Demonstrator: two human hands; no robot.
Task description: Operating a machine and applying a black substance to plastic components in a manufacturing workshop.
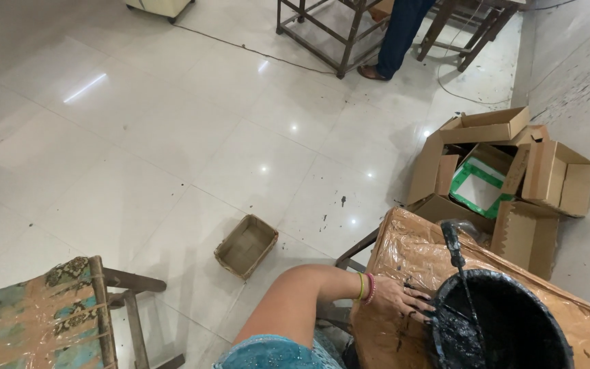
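While one hand touches one black bucket, cardboard boxes lie nearby.

Black bucket cut by bottom edge; hand fingertips hidden at its rim. Standing person cropped above legs.

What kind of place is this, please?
Probably a small workshop. A black bucket of dark paste with a stirring tool stands on a taped table; open cartons and dark spatter lie on the tiled floor.
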